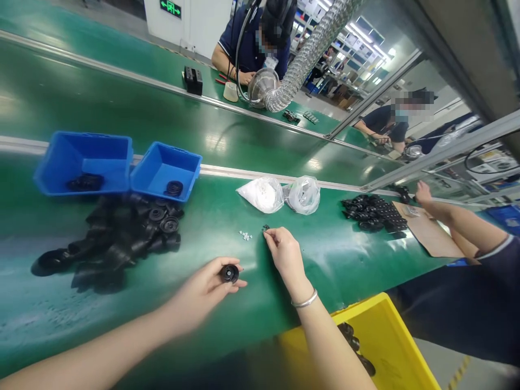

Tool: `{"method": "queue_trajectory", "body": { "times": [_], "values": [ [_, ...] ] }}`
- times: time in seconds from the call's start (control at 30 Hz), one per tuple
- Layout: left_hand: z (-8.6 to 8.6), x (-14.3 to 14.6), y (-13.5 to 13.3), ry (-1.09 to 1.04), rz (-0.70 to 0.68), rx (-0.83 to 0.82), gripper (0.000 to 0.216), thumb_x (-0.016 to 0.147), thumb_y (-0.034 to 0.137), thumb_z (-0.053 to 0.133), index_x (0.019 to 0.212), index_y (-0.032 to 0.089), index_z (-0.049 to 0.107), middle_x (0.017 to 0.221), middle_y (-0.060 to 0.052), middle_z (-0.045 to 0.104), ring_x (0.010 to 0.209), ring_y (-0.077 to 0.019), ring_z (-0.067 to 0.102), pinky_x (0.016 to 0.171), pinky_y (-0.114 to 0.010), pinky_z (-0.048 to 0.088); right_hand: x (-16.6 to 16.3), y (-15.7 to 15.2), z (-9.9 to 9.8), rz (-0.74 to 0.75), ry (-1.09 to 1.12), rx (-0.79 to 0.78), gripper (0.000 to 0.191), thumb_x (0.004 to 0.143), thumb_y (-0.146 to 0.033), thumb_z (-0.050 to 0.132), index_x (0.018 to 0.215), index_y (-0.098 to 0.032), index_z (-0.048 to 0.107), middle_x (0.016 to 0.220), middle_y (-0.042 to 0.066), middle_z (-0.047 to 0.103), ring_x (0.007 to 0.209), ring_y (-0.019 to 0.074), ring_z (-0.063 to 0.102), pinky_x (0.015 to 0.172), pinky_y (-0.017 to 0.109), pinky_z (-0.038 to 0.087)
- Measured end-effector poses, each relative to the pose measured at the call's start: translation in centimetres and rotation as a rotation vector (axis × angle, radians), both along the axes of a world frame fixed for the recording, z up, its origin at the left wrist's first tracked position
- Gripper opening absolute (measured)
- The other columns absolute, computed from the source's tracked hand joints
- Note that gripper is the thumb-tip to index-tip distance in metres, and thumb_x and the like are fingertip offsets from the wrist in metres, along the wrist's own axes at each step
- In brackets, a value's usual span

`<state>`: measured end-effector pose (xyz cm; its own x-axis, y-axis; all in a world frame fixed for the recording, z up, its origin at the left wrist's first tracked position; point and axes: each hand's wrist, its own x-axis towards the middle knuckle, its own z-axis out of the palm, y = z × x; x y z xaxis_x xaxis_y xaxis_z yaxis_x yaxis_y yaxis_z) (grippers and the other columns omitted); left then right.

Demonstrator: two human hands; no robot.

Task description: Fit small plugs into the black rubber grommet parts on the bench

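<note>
My left hand point(215, 281) grips a round black plastic part point(230, 273), its hollow face turned up with a small light centre. To the right, my right hand point(283, 250) has thumb and forefinger pinched together at a little pile of tiny dark pieces point(266, 228) on the green table. Whatever is between those fingertips is too small to make out. Beside that pile lie several tiny whitish pieces point(245, 235). Behind them stand a clear bag of white pieces point(266, 195) and a second clear plastic bag point(304, 195).
Black round parts point(122, 233) are heaped at the left before two blue bins point(91, 149) point(166, 162). A yellow crate point(390, 336) stands below my right forearm. Another pile of black parts point(371, 212) lies near a co-worker's arm point(459, 219). A person point(254, 43) sits opposite by a flexible duct point(309, 59).
</note>
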<state>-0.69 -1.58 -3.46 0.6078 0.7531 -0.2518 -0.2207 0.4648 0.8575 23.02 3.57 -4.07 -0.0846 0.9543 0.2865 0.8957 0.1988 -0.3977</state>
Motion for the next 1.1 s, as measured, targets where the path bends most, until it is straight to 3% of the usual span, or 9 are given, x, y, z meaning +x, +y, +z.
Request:
{"method": "queue_trajectory", "body": {
  "times": [0.37, 0.6, 0.73, 0.83, 0.97, 1.1],
  "values": [
    [-0.3, -0.1, 0.0, -0.031, 0.016, -0.007, 0.038, 0.086, 0.031, 0.059, 0.12, 0.019, 0.046, 0.123, -0.012, 0.052, 0.112, -0.0286, 0.061, 0.101, -0.045, 0.045, 0.2, -1.4, 0.3, -0.015, 0.025, -0.05, 0.017, 0.092, -0.024, 0.048, 0.083, -0.017, 0.06, 0.08, 0.005, 0.059, 0.077, 0.0193, 0.057, 0.073, 0.032, 0.046],
    [-0.6, -0.5, 0.3, 0.006, 0.026, 0.015, 0.043, 0.085, 0.029, 0.059, 0.125, 0.018, 0.046, 0.127, -0.012, 0.051, 0.114, -0.0276, 0.06, 0.102, -0.044, 0.045, 0.6, -0.4, 0.9, -0.023, 0.064, -0.155, 0.016, 0.087, -0.026, 0.056, 0.074, -0.018, 0.06, 0.065, 0.001, 0.057, 0.059, 0.0163, 0.056, 0.059, 0.029, 0.044],
    [-0.6, -0.7, 0.4, 0.015, 0.031, 0.014, 0.044, 0.084, 0.028, 0.059, 0.125, 0.017, 0.046, 0.127, -0.013, 0.052, 0.113, -0.0272, 0.061, 0.1, -0.043, 0.046, -1.3, -1.5, 1.6, -0.002, 0.129, -0.182, 0.016, 0.088, -0.028, 0.056, 0.076, -0.018, 0.061, 0.066, 0.0, 0.059, 0.055, 0.0133, 0.054, 0.055, 0.026, 0.045],
    [-0.8, -0.7, 0.4, 0.008, 0.025, 0.014, 0.046, 0.084, 0.026, 0.059, 0.126, 0.016, 0.046, 0.125, -0.013, 0.055, 0.111, -0.026, 0.061, 0.099, -0.042, 0.046, -4.1, -3.4, 2.4, 0.14, 0.268, -0.188, 0.014, 0.09, -0.027, 0.055, 0.08, -0.02, 0.063, 0.074, 0.001, 0.06, 0.064, 0.0127, 0.057, 0.06, 0.025, 0.046],
    [-1.3, -0.8, 0.5, 0.116, 0.015, 0.083, 0.047, 0.083, 0.027, 0.058, 0.128, 0.017, 0.047, 0.097, -0.006, 0.066, 0.089, -0.0206, 0.065, 0.082, -0.035, 0.05, -6.8, -5.2, 2.8, 0.322, 0.408, -0.192, 0.006, 0.089, -0.021, 0.058, 0.086, -0.02, 0.063, 0.08, 0.002, 0.059, 0.072, 0.0126, 0.057, 0.064, 0.024, 0.048],
    [-1.1, -0.9, 0.5, 0.216, 0.001, 0.154, 0.043, 0.083, 0.028, 0.056, 0.125, 0.018, 0.051, 0.067, 0.004, 0.054, 0.059, -0.0116, 0.051, 0.055, -0.024, 0.039, -7.3, -5.2, 2.4, 0.362, 0.382, -0.191, 0.006, 0.089, -0.019, 0.058, 0.089, -0.02, 0.064, 0.082, 0.003, 0.058, 0.074, 0.0128, 0.058, 0.065, 0.024, 0.05]
  ]
}}
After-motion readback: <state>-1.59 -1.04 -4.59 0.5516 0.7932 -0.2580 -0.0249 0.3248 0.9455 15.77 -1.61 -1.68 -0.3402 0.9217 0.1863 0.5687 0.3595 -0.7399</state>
